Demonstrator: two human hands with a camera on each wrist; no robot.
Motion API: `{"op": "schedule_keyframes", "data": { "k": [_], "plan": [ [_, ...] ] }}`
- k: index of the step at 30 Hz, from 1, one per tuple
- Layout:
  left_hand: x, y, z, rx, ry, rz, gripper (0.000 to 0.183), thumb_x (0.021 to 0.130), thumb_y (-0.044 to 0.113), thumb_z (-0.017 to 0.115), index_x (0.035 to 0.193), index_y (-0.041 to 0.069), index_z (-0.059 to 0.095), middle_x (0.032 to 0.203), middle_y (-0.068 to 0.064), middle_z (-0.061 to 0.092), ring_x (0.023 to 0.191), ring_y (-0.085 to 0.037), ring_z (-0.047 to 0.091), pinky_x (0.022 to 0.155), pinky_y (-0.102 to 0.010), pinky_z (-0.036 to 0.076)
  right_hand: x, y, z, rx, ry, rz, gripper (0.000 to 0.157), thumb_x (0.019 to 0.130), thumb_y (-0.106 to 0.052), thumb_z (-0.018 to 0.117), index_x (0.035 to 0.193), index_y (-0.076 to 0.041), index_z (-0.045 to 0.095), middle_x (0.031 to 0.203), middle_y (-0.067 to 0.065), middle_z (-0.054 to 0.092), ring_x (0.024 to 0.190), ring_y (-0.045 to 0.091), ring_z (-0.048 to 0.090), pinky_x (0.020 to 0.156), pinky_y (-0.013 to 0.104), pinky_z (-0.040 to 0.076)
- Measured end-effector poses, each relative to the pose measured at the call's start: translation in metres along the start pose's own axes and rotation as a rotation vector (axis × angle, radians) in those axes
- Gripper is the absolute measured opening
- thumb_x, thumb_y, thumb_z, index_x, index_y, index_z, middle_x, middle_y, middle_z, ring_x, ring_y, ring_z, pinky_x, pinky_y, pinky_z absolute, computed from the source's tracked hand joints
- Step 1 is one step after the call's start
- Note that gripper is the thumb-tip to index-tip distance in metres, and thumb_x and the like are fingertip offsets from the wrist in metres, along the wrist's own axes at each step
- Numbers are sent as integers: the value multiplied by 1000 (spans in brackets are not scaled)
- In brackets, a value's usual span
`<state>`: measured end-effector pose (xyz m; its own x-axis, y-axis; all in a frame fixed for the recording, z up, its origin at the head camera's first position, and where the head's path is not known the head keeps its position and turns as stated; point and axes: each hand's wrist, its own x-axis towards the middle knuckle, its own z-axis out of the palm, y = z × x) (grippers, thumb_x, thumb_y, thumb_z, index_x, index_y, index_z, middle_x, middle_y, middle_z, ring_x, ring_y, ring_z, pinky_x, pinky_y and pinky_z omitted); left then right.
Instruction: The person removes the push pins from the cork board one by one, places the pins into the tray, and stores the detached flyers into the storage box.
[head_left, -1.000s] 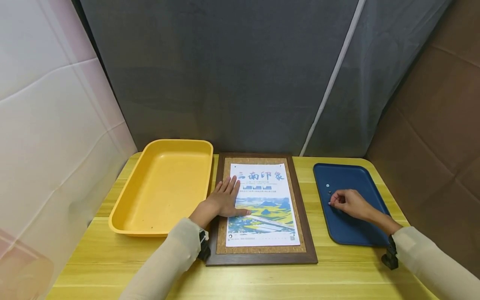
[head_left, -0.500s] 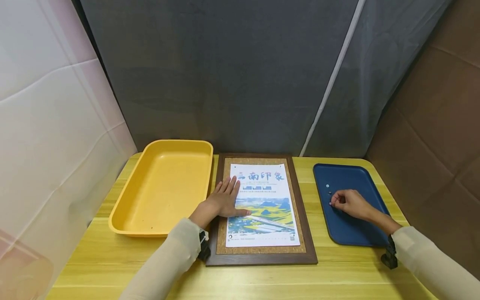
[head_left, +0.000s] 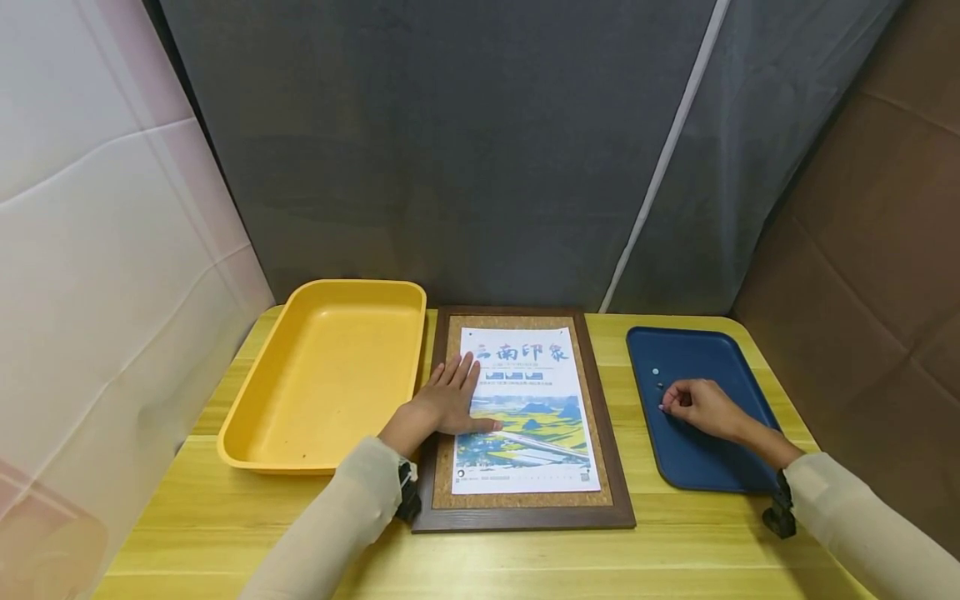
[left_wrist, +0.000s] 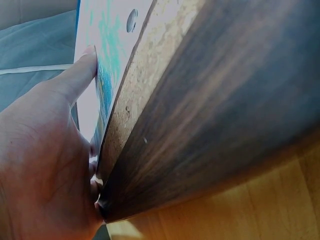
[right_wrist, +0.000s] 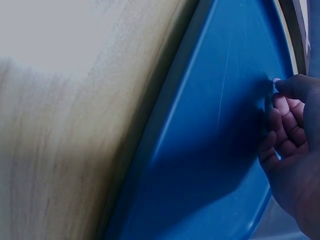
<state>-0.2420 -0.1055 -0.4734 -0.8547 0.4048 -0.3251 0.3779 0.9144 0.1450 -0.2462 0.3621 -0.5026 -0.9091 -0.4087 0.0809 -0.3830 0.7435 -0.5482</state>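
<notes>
My left hand (head_left: 442,404) lies flat with fingers spread over the left side of a printed poster (head_left: 536,454). The poster lies on a cork board (head_left: 525,500) with a dark brown wooden frame (head_left: 525,520). Small tacks show near the poster's top corners and lower left, where a shiny round thumbtack (left_wrist: 132,20) appears in the left wrist view. Over a blue tray (head_left: 720,467), my right hand (head_left: 701,407) pinches a tiny pale thing, seemingly a thumbtack (right_wrist: 276,80), mostly hidden by the fingertips. A pale round thumbtack (head_left: 655,372) and a small dark bit lie beyond it.
A deep yellow tray (head_left: 330,375) stands left of the board, with a small dark speck near its front. Everything sits on a light wooden table (head_left: 315,550). A grey curtain (head_left: 450,167) hangs behind, with a pale sheet left and a brown one right.
My right hand's fingertips have shifted very slightly to the right over the blue tray, with the small pale thing. The left hand has stayed in place on the poster.
</notes>
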Motion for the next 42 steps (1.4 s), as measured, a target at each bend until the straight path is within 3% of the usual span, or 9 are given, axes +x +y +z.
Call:
{"op": "schedule_keyframes", "data": {
  "k": [13, 23, 32, 42],
  "plan": [
    [1, -1, 0, 7, -3, 4, 116, 94, 78, 53, 171, 6, 5, 178, -15, -5, 165, -35, -5, 132, -53, 3, -1, -10, -4, 7, 51, 2, 10, 97, -3, 74, 90, -9, 71, 81, -4, 69, 70, 3, 58, 63, 23, 50],
    [1, -1, 0, 1, -10, 6, 116, 94, 78, 53, 170, 6, 4, 178, -15, -6, 164, -35, -5, 132, -53, 2, 4, -37, 3, 41, 78, -89, 8, 96, -5, 77, 92, -10, 74, 82, -6, 67, 72, 3, 57, 64, 24, 50],
    [1, -1, -1, -7, -2, 4, 117, 94, 79, 53, 170, 5, 4, 178, -15, -5, 165, -35, -4, 132, -53, 3, 8, -60, 10, 71, 43, -101, 6, 94, -2, 78, 94, -7, 75, 83, -6, 68, 72, 4, 57, 63, 23, 50],
    [1, -2, 1, -6, -4, 3, 117, 93, 79, 54, 170, 6, 4, 178, -14, -6, 165, -35, -4, 132, -53, 2, 8, -85, 25, 107, -2, -195, 7, 97, -9, 77, 97, -2, 75, 83, -9, 66, 72, 2, 56, 63, 24, 50]
  ]
}}
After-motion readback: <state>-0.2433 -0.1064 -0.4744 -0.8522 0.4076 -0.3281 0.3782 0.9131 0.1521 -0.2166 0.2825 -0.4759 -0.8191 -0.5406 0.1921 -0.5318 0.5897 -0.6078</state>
